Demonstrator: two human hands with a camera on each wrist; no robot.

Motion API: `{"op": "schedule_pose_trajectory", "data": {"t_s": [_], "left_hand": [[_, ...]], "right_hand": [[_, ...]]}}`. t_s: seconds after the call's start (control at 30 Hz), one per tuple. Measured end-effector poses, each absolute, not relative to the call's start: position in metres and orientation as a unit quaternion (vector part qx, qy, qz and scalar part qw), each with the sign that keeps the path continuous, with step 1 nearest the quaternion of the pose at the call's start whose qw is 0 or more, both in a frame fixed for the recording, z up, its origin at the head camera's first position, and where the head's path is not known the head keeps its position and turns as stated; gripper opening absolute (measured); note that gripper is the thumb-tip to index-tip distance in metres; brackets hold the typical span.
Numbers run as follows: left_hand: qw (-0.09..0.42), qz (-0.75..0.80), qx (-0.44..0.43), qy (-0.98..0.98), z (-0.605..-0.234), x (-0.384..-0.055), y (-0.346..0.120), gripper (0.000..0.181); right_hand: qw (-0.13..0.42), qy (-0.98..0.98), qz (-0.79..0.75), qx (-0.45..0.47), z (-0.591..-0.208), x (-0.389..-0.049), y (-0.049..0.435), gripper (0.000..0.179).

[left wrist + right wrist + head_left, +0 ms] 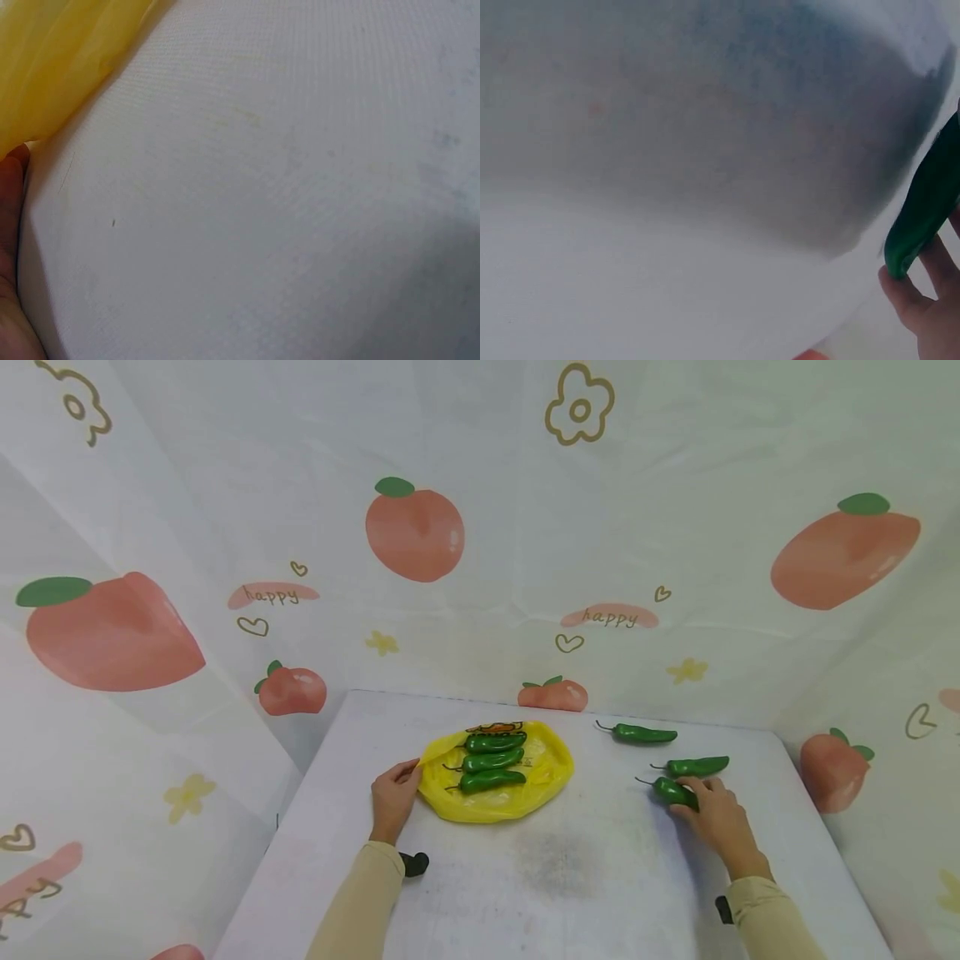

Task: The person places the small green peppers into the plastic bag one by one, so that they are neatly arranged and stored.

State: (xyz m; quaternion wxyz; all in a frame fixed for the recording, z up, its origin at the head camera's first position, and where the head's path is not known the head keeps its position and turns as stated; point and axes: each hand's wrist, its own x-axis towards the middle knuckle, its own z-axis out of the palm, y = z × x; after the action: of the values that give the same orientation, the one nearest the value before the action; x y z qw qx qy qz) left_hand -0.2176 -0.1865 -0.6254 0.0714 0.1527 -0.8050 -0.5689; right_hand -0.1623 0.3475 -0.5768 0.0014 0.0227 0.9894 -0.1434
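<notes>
On the left of the table a yellow plastic bag (551, 789) lies spread in a round shape, with three green peppers (491, 762) side by side on it. My left hand (393, 797) pinches the bag's left edge; the left wrist view shows only fingertips at the yellow plastic (67, 67). Over on the right, my right hand (718, 818) grips a green pepper (670, 792) between thumb and fingers, its stem pointing left. In the right wrist view this pepper (926, 195) appears at the right edge, with fingertips at its tip.
Just behind the right hand lies another green pepper (699, 766), and one more pepper (643, 734) sits near the table's back edge. The white table (480, 893) meets a printed cloth backdrop (495, 635) at the back and sides.
</notes>
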Motion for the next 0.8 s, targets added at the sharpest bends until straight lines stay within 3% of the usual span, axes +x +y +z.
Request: {"op": "schedule_pose_trajectory", "data": {"t_s": [0.8], "left_hand": [[0.078,-0.575,0.146,-0.801,-0.632,-0.219,-0.189,0.03]], "right_hand": [[-0.096,0.981,-0.168,-0.032,-0.558,-0.174,0.312,0.05]]}}
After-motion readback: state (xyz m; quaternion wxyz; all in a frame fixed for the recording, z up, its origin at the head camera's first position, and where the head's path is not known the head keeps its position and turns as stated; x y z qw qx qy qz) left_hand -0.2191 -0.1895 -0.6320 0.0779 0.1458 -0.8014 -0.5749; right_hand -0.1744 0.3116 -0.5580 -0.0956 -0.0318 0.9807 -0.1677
